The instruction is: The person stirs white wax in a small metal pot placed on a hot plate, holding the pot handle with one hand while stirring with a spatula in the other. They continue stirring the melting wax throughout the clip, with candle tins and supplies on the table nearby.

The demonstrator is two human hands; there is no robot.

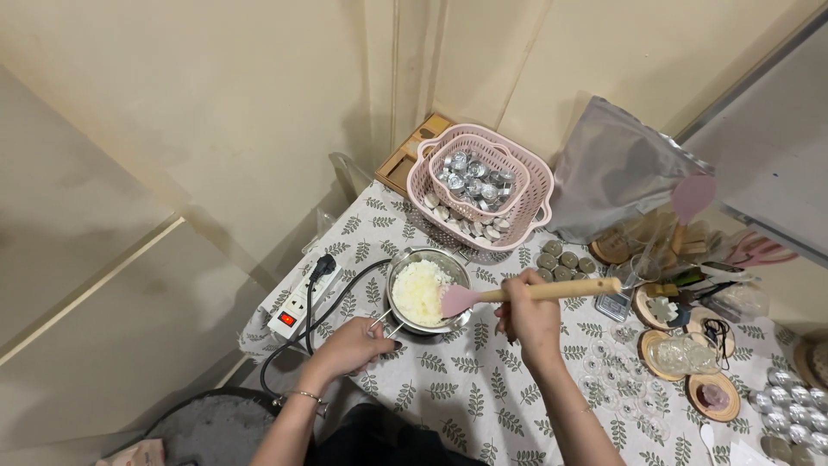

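Covering the table (483, 388) by cream walls, a leaf-print cloth carries a metal pot (424, 291); the left hand (355, 345) grips its handle, the right hand (530, 315) clasps a pink spatula (517, 295).

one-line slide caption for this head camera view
Right hand holds a pink spatula over white flakes in a metal pot while left hand grips its handle.

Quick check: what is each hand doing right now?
Left hand: closed on the handle of the metal pot of white wax flakes.
Right hand: closed on the pink spatula.
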